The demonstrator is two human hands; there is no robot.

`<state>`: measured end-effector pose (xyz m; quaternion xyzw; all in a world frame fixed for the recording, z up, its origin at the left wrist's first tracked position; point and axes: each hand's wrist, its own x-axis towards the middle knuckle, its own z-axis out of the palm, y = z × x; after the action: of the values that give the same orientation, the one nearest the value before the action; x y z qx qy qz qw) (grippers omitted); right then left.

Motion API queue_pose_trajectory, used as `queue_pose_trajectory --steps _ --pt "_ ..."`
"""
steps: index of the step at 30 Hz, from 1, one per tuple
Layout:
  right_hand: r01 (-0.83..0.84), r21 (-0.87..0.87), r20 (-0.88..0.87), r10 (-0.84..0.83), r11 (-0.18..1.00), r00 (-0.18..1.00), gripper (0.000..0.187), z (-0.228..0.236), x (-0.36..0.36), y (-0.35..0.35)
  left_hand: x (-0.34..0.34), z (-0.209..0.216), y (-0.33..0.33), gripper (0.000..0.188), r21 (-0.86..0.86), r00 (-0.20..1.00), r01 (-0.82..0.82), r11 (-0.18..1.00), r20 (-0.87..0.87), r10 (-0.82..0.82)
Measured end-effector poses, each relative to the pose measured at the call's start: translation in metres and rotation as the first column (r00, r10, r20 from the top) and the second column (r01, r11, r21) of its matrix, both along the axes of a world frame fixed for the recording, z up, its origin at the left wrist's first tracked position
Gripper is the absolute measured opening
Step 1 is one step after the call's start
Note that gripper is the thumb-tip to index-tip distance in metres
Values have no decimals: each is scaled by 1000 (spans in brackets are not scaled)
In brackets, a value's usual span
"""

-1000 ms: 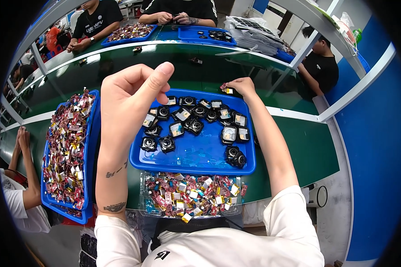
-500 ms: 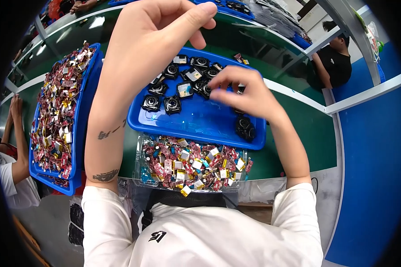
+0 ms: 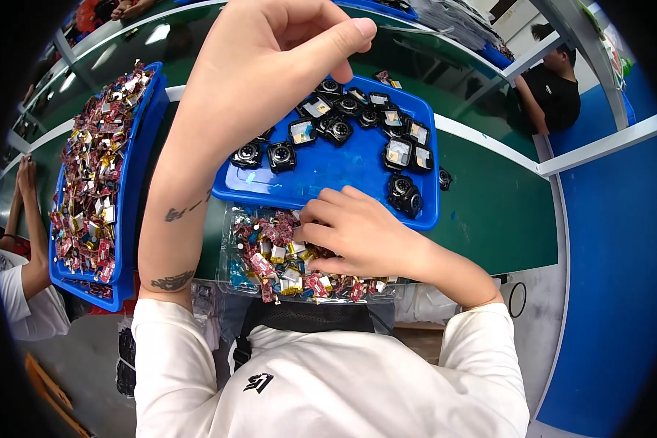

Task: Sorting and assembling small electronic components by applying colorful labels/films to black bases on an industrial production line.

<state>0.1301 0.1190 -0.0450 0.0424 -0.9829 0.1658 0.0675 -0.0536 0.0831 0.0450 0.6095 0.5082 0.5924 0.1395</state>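
Observation:
My left hand (image 3: 285, 58) is raised over the far side of a blue tray (image 3: 285, 186), its fingers curled and thumb drawn in. The upper edge of the view cuts it off, and what it holds, if anything, is hidden. My right hand (image 3: 361, 237) is over a clear plastic tray (image 3: 233, 255) near my body, fingers bent but apart, down at the heap of small red circuit boards with silver and yellow battery packs (image 3: 263, 264). Several black watch cases (image 3: 281, 155) lie in the blue tray, some showing round backs, others open insides.
A long blue bin (image 3: 128, 212) heaped with similar boards stands at the left. One black watch case (image 3: 445, 178) lies on the green table (image 3: 504, 219) right of the tray. White metal rails (image 3: 606, 146) border the table. Other people sit at left and far right.
My right hand has come back from the watch cases in the blue tray to the boards in the clear tray. My left hand has shifted slightly right and stays raised.

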Motion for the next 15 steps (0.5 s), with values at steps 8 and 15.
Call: queue_pose_trajectory --steps 8,15 --pt "78 -191 -108 -100 978 989 17 3 7 11 3 0 2 20 -48 995 96 994 -22 -97" --pt "104 -834 -69 -291 541 954 26 53 10 33 3 6 -2 18 -128 979 162 979 -107 -175"
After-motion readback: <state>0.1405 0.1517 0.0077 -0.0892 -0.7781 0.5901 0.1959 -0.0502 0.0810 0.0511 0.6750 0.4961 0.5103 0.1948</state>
